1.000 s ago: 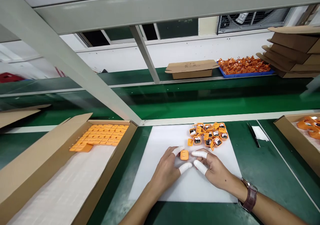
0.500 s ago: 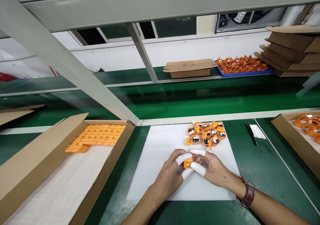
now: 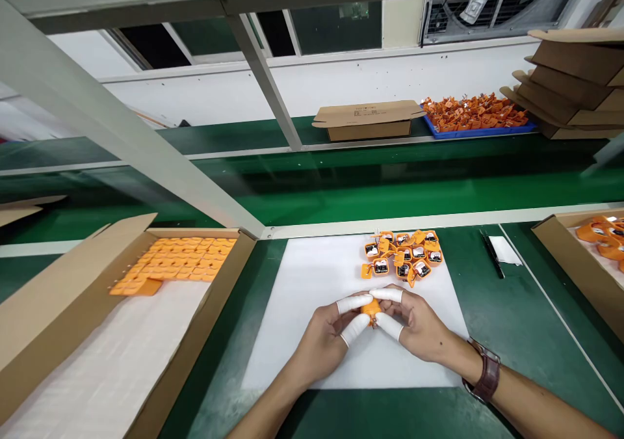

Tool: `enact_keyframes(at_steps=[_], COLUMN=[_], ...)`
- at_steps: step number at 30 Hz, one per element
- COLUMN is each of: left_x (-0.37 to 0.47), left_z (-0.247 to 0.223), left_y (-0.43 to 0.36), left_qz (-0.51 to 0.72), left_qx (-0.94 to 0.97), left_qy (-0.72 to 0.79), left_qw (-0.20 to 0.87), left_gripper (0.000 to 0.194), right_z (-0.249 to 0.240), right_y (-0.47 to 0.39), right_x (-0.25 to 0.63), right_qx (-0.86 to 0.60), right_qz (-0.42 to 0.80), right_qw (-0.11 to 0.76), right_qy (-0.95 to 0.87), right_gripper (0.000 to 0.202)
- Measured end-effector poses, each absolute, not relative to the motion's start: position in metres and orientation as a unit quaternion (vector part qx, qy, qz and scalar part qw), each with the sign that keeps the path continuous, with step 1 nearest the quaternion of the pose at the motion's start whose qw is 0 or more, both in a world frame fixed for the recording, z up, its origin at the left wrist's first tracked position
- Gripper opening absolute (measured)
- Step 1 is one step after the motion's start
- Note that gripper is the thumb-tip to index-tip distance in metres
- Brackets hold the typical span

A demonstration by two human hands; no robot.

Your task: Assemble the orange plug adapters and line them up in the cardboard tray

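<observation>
Between my two hands is a small orange plastic case (image 3: 371,308), held above a white sheet (image 3: 283,335). My left hand (image 3: 327,340) grips it from the left with thumb and index finger, both in white finger cots. From the right, my right hand (image 3: 414,322) pinches the same case, its thumb and index finger covered likewise. A bit of something reddish shows at the case's near edge, too small to make out. Just beyond my hands, a cluster of open orange cases (image 3: 403,255) with black-and-white parts and wires inside lies on the sheet.
At left, a cardboard box (image 3: 195,335) holds rows of orange cases (image 3: 180,259). Another box (image 3: 560,250) with orange parts stands at right, near a black pen (image 3: 492,254) and white paper (image 3: 505,250). A blue tray (image 3: 480,132) of orange parts and stacked cartons (image 3: 570,94) sit behind.
The orange case has been turned between my fingers, and my left index finger and thumb now sit differently around it. The whole view has shifted slightly.
</observation>
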State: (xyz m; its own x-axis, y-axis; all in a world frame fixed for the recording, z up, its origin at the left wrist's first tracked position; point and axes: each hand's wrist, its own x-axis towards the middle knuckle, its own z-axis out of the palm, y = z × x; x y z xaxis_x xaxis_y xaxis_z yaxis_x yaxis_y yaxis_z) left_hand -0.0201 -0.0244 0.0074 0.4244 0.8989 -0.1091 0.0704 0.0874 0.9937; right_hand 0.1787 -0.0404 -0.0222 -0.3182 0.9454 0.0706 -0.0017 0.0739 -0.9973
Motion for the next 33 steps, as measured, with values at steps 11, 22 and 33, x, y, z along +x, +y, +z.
enact_keyframes(at_steps=[11, 22, 33], left_x=[-0.018, -0.013, -0.013], left_z=[0.001, -0.004, -0.002], left_y=[-0.029, -0.029, -0.031], left_qz=[0.379, 0.395, 0.394], left_qx=[0.572, 0.586, 0.602], left_qy=[0.433, 0.385, 0.391], left_qw=[0.585, 0.593, 0.573], left_gripper=[0.03, 0.028, 0.033], right_z=[-0.013, -0.011, -0.02], right_y=[-0.035, -0.034, -0.034], right_x=[0.179, 0.176, 0.179], right_qx=[-0.412, -0.397, -0.395], right_qz=[0.545, 0.618, 0.622], right_qw=[0.407, 0.41, 0.409], right_qy=[-0.606, -0.541, -0.538], right_gripper=[0.015, 0.038, 0.055])
